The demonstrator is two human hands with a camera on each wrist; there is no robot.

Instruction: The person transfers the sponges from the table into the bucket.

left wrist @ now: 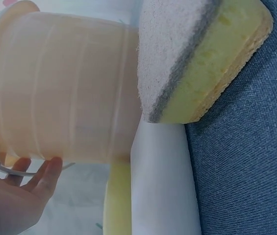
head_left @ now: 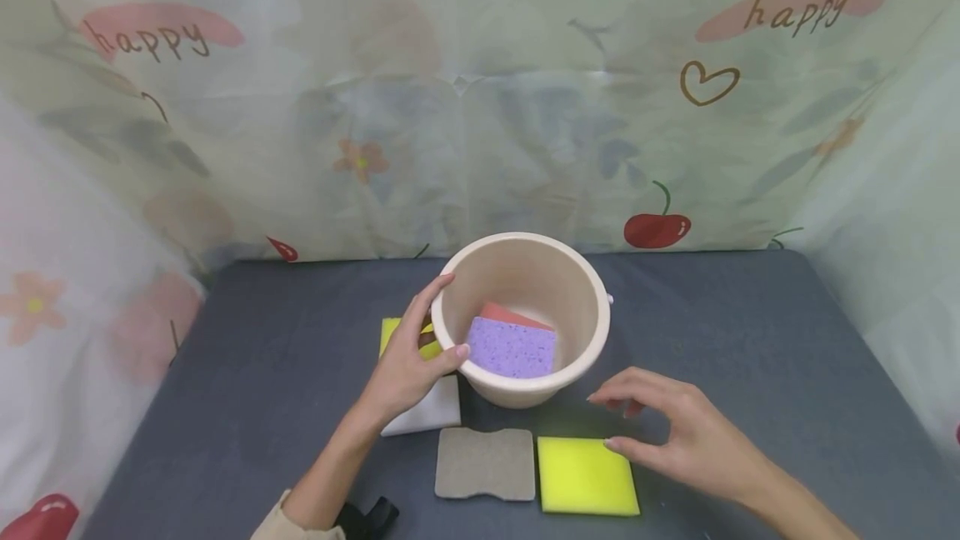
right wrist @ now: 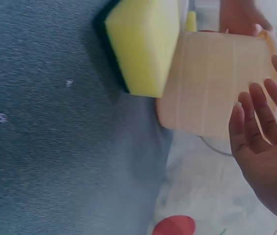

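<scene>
A cream plastic bucket [head_left: 521, 390] stands upright with its mouth toward me. Inside it lie a purple speckled sponge [head_left: 513, 348] and, partly covered by that, a red sponge [head_left: 517, 317]. My left hand [head_left: 405, 369] grips the bucket's left rim, thumb on the near edge and fingers along the outer side. Empty, my right hand [head_left: 675, 427] hovers with loosely bent fingers over the right part of a bright yellow sponge [head_left: 585, 477]. In the right wrist view, this yellow sponge [right wrist: 143, 46] shows a dark green underside, and the hand [right wrist: 265, 132] is apart from it.
Left of the yellow sponge lies a grey-topped sponge [head_left: 485, 465]; a white block [head_left: 427, 408] and another yellow sponge [head_left: 390, 332] sit beside the bucket, partly behind my left hand. A black object [head_left: 371, 517] is by my left sleeve. Printed curtains [head_left: 465, 148] enclose the dark table [head_left: 300, 340].
</scene>
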